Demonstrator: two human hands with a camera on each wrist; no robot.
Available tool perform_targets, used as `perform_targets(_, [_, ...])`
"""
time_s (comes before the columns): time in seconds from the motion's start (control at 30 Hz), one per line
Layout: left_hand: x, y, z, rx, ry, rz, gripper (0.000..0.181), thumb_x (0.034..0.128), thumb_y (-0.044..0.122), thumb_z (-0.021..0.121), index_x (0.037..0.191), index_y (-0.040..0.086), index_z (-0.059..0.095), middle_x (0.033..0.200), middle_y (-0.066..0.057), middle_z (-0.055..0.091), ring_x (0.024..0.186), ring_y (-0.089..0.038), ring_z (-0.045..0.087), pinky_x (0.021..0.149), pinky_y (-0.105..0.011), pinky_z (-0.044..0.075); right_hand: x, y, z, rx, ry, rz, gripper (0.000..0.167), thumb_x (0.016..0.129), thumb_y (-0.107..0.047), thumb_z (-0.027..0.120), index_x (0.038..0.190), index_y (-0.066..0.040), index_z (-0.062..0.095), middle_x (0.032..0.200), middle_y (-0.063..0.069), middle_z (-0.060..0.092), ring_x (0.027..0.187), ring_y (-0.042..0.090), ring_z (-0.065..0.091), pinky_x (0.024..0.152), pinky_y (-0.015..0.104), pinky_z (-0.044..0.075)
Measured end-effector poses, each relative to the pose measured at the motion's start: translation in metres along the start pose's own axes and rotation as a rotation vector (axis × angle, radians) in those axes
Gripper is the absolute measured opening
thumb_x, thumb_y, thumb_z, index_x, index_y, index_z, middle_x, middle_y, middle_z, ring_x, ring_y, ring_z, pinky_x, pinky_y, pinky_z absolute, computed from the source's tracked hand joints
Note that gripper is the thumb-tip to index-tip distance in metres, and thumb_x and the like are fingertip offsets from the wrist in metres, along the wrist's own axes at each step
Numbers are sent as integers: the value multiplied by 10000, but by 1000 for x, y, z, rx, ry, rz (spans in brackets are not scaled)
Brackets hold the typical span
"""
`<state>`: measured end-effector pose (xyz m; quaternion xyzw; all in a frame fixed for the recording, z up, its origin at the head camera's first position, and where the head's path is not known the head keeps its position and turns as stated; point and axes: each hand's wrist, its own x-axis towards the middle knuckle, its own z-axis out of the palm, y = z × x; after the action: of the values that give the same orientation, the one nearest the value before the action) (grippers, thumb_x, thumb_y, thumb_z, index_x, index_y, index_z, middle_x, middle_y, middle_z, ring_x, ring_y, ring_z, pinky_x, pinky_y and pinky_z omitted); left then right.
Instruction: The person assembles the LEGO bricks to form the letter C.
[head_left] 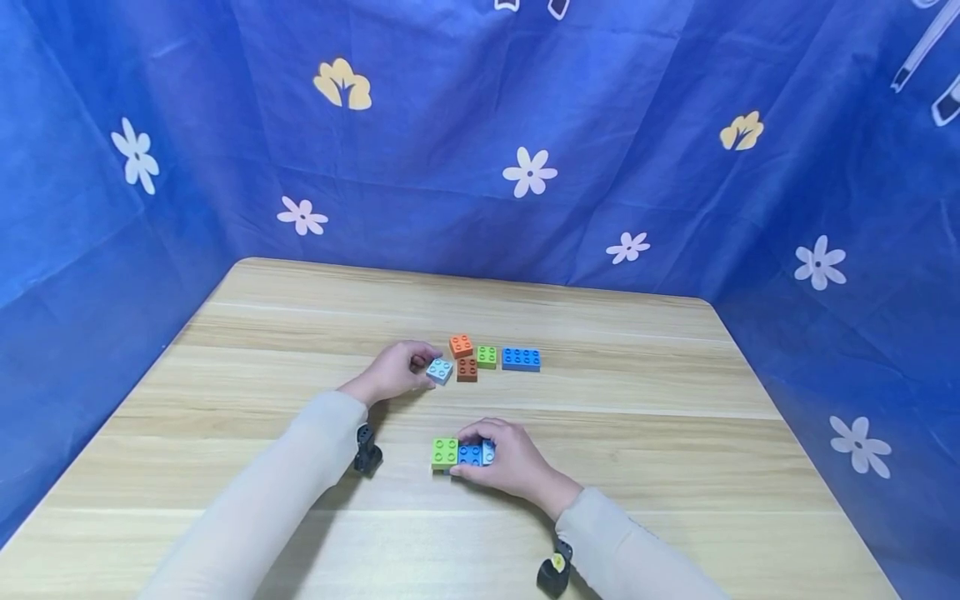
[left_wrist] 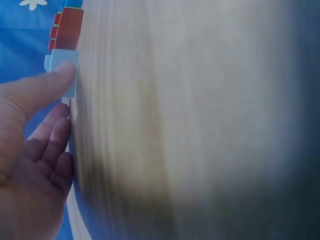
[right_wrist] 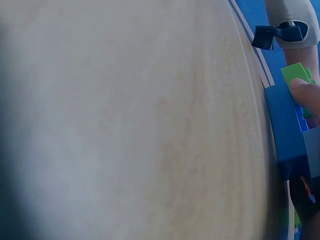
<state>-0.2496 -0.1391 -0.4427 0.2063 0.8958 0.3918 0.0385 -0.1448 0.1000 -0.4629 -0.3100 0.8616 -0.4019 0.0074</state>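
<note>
My left hand (head_left: pixel 396 371) pinches a light blue building brick (head_left: pixel 439 372) at the left end of a small group of loose bricks; in the left wrist view the thumb lies against the side of that brick (left_wrist: pixel 62 56). Nearer the front, my right hand (head_left: pixel 510 460) grips a joined stack of bricks. A green brick (head_left: pixel 445 451) tops its left end, with a blue brick (head_left: pixel 470 455) beside it and a light blue brick (head_left: pixel 488 452) partly under the fingers. In the right wrist view, a long blue brick (right_wrist: pixel 284 127) forms the lower layer.
Right of the left hand lie an orange brick (head_left: pixel 461 346), a brown-red brick (head_left: pixel 467 371), a small green brick (head_left: pixel 487 357) and a long blue brick (head_left: pixel 521 359). The wooden table (head_left: pixel 637 400) has blue patterned cloth (head_left: pixel 450 200) behind it and at both sides.
</note>
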Motion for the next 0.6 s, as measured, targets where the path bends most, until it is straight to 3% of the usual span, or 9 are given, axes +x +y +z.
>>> perform_targets(0.2, [-2, -6, 1, 24, 23, -20, 368, 743, 62, 801, 1079, 5, 662, 998, -86, 657, 911, -240, 591, 838, -398, 495, 0, -1, 1, -3, 0, -1, 413, 724, -364, 824, 1067, -180, 685, 1039, -112, 647, 982, 42, 582, 917, 242, 452])
perform_targets(0.4, [-7, -9, -4, -29, 33, -5, 358, 721, 86, 819, 1027, -5, 656, 926, -66, 662, 872, -235, 614, 827, -398, 509, 0, -1, 0, -7, -9, 6, 415, 728, -370, 821, 1072, -185, 683, 1042, -116, 645, 986, 41, 580, 922, 244, 449])
perform_targets(0.6, [-18, -4, -8, -60, 31, 21, 332, 717, 75, 816, 1001, 14, 654, 898, -50, 659, 853, -217, 622, 823, -397, 515, 0, -1, -1, -13, -10, 11, 419, 725, -367, 823, 1071, -177, 684, 1041, -112, 647, 986, 42, 581, 927, 241, 445])
